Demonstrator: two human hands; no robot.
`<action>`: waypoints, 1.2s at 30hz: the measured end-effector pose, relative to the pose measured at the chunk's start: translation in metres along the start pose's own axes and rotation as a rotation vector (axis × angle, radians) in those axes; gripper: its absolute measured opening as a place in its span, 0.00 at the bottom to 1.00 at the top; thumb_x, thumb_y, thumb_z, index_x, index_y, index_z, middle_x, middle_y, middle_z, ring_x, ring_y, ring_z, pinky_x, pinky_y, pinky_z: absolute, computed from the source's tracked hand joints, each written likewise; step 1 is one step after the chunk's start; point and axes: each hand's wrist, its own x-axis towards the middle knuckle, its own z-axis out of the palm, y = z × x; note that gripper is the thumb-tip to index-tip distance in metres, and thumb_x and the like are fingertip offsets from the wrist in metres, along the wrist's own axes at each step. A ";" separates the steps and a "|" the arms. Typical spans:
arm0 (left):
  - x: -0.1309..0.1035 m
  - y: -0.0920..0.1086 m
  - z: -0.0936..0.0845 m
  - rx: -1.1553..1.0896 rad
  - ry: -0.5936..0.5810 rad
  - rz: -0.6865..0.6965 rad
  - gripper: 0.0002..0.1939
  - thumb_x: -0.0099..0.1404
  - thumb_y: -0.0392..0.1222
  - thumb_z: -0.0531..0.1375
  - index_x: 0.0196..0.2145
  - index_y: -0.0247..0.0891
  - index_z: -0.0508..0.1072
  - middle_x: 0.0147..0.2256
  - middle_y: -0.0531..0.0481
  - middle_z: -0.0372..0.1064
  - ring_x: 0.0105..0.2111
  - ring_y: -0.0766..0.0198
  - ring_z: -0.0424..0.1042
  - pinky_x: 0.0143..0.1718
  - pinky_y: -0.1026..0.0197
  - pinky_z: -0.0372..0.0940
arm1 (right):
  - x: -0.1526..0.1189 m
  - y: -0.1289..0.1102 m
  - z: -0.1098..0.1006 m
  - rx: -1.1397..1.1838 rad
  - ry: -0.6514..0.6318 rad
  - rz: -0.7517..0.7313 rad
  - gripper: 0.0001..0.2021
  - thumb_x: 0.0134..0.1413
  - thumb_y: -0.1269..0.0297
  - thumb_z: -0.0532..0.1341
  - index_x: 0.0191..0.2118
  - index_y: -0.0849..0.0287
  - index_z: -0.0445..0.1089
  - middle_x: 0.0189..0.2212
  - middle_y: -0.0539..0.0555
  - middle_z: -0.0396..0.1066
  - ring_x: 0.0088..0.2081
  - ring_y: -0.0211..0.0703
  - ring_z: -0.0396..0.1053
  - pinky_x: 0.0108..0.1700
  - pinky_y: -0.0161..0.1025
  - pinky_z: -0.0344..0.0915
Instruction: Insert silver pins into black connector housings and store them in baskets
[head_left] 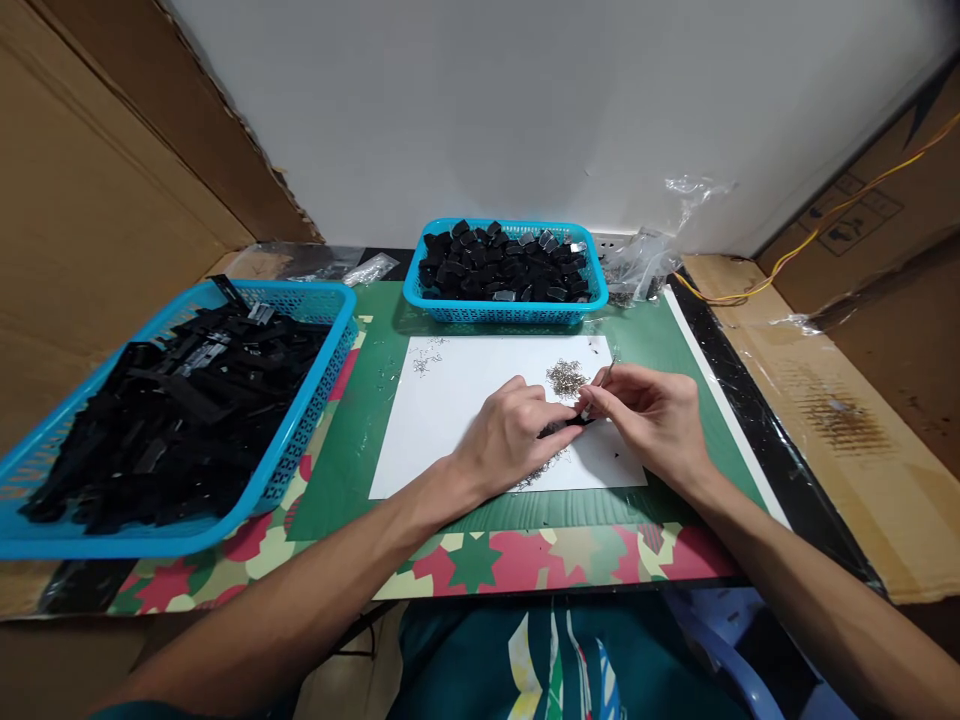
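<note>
Head view: my bare left hand (510,432) clamps a small black plastic part (580,421) above a white rectangular sheet (435,430); my bare right hand (660,412) pinches a slim metallic tool (608,371). If its tip slips, it could scatter the nearby heap of tiny silvery metal pieces (565,377).

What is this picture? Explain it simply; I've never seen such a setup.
There is no robot here: one picture, from a camera on a person's head, looking forward and down at two bare hands. A white sheet lies on a green mat, with a heap of tiny metal pieces on it. A blue basket of black parts stands at the left, another behind the sheet. The left hand holds a small black part; the right hand holds a thin tool, perhaps tweezers.
</note>
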 end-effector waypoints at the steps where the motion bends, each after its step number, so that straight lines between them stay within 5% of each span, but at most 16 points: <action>1: 0.000 0.000 0.000 0.006 -0.004 0.003 0.09 0.70 0.43 0.65 0.38 0.36 0.82 0.25 0.52 0.70 0.26 0.64 0.67 0.34 0.58 0.57 | -0.001 -0.001 0.000 -0.025 0.007 -0.016 0.08 0.61 0.63 0.67 0.31 0.58 0.76 0.26 0.51 0.79 0.26 0.41 0.78 0.30 0.35 0.73; 10: 0.001 0.003 -0.001 0.007 -0.043 -0.059 0.08 0.70 0.42 0.64 0.35 0.36 0.82 0.24 0.52 0.68 0.26 0.63 0.66 0.35 0.57 0.57 | -0.006 -0.002 0.002 -0.220 0.031 -0.175 0.08 0.63 0.65 0.65 0.31 0.58 0.76 0.24 0.49 0.77 0.24 0.38 0.76 0.29 0.34 0.70; 14: 0.002 0.004 -0.003 -0.012 -0.045 -0.119 0.06 0.68 0.41 0.65 0.35 0.37 0.82 0.25 0.51 0.69 0.26 0.63 0.64 0.36 0.57 0.58 | -0.006 0.001 0.007 -0.127 0.066 -0.160 0.07 0.62 0.64 0.67 0.31 0.57 0.76 0.26 0.50 0.79 0.26 0.40 0.78 0.31 0.35 0.73; 19: 0.004 0.008 -0.012 -0.198 0.070 -0.345 0.08 0.65 0.45 0.69 0.40 0.40 0.83 0.29 0.49 0.74 0.29 0.62 0.68 0.35 0.57 0.62 | 0.007 0.003 -0.006 0.176 0.318 -0.059 0.06 0.63 0.60 0.67 0.39 0.57 0.75 0.31 0.53 0.80 0.31 0.45 0.79 0.38 0.42 0.78; 22: 0.009 0.007 -0.019 -0.393 0.186 -0.492 0.09 0.66 0.47 0.68 0.39 0.39 0.82 0.35 0.48 0.78 0.32 0.61 0.70 0.34 0.59 0.64 | 0.019 0.011 -0.023 0.193 0.412 -0.030 0.09 0.65 0.57 0.64 0.43 0.57 0.74 0.27 0.50 0.74 0.26 0.41 0.74 0.33 0.41 0.74; 26: 0.016 -0.002 -0.025 -0.645 0.297 -0.605 0.13 0.70 0.50 0.64 0.42 0.38 0.74 0.37 0.46 0.79 0.34 0.62 0.73 0.34 0.60 0.65 | 0.025 0.022 -0.032 -0.051 0.125 0.033 0.11 0.67 0.60 0.58 0.38 0.59 0.76 0.25 0.50 0.71 0.25 0.40 0.66 0.28 0.37 0.61; 30: 0.017 -0.009 -0.025 -0.790 0.326 -0.655 0.14 0.71 0.51 0.62 0.43 0.40 0.64 0.34 0.50 0.78 0.29 0.66 0.68 0.31 0.63 0.64 | 0.021 0.022 -0.019 -0.327 -0.197 0.083 0.12 0.63 0.62 0.59 0.34 0.59 0.78 0.25 0.51 0.72 0.27 0.41 0.64 0.30 0.38 0.55; 36: 0.014 -0.003 -0.021 -0.797 0.257 -0.637 0.12 0.70 0.48 0.62 0.43 0.40 0.64 0.38 0.49 0.76 0.31 0.67 0.69 0.32 0.64 0.62 | 0.015 0.021 -0.001 -0.358 -0.195 0.116 0.09 0.56 0.61 0.64 0.35 0.59 0.80 0.19 0.46 0.63 0.24 0.38 0.58 0.30 0.37 0.53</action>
